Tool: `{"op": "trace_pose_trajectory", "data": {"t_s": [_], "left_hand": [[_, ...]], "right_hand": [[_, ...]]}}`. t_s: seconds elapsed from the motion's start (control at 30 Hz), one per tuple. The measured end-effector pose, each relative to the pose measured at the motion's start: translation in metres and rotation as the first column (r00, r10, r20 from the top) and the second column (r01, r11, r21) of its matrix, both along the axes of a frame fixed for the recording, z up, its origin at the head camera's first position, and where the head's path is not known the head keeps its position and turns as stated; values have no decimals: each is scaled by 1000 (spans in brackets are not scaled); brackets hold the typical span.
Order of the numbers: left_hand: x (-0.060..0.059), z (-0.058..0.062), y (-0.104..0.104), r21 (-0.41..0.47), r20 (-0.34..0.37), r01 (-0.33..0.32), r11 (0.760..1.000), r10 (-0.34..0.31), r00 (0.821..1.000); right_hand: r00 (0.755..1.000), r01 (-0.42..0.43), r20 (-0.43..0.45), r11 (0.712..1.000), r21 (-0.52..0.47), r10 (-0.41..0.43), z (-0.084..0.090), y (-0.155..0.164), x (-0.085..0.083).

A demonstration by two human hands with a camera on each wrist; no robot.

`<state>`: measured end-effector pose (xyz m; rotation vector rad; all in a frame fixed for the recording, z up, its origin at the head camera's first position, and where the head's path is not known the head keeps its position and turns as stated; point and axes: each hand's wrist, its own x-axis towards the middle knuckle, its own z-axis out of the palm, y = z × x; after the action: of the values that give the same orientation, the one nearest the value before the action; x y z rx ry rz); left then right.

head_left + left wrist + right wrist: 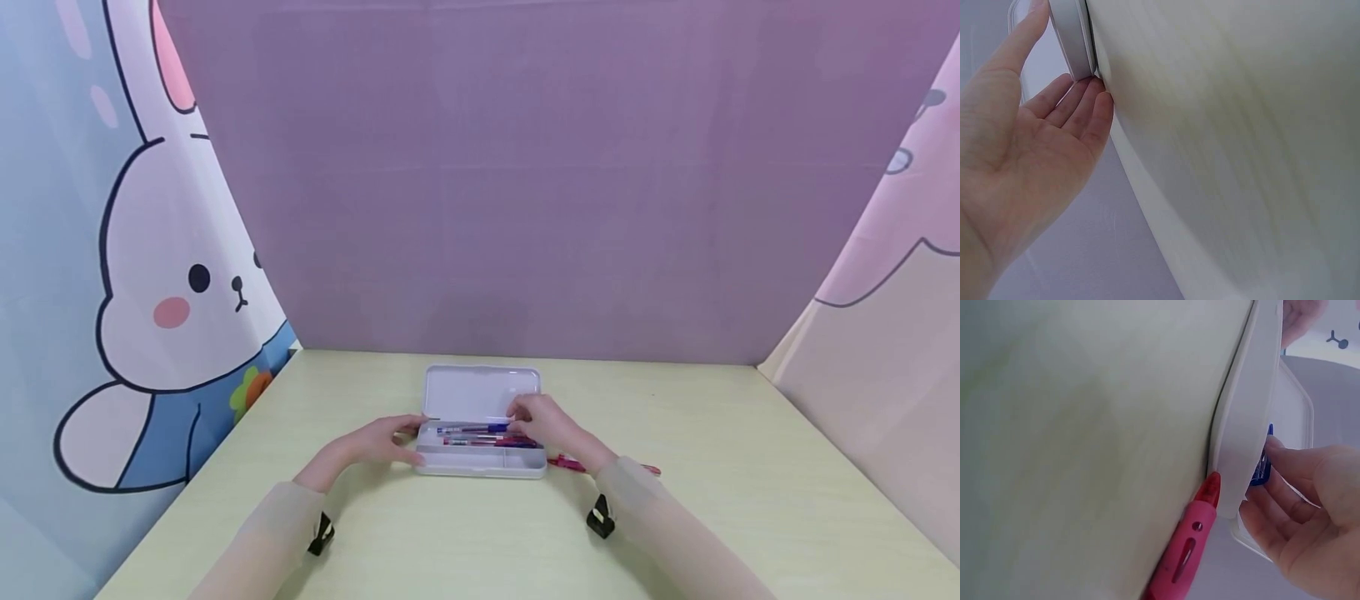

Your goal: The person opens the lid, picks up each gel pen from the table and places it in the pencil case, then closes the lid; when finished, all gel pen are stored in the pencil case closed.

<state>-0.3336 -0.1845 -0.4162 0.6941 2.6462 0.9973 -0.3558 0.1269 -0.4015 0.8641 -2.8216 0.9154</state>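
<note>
A white pencil case (480, 472) lies on the table with its lid (480, 392) standing up at the back. Several pens rest in its long compartment, among them a blue-capped pen (491, 428) and a red pen (513, 443). My left hand (378, 442) holds the case's left end, thumb at the front and fingers curled behind. Over the right end, my right hand (546, 423) pinches the blue cap (1262, 467) between thumb and fingers. A pink pen (1182, 556) lies on the table against the case's right end, partly hidden by my right wrist in the head view.
The pale wooden table (450, 542) runs back to a purple cloth wall (510, 183). A curtain with a cartoon rabbit (172, 275) hangs at the left, and a pink and cream curtain (885, 333) at the right. Smaller bays line the front of the case.
</note>
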Motion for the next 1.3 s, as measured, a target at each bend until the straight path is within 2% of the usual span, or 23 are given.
{"op": "trace_pose_trajectory", "data": {"t_s": [0.27,0.5,0.63,0.9,1.3], "left_hand": [[1,-1,-1,3,-4,3,1000,-3,1000],[0,-3,-1,1,-3,7,1000,-7,1000],[-1,-3,-1,4,-2,9,1000,-9,1000],[-1,-3,0,-4,5,-2,1000,2,1000],[2,-1,0,-11,4,-4,1000,4,1000]], "right_hand": [[995,-6,-97,997,72,13,-3,0,-2],[999,-11,-42,997,79,14,-3,2,-2],[997,-35,-61,996,84,40,-1,3,0],[1000,-5,4,999,47,5,-2,6,-1],[996,-52,-70,998,-28,50,5,21,1]]}}
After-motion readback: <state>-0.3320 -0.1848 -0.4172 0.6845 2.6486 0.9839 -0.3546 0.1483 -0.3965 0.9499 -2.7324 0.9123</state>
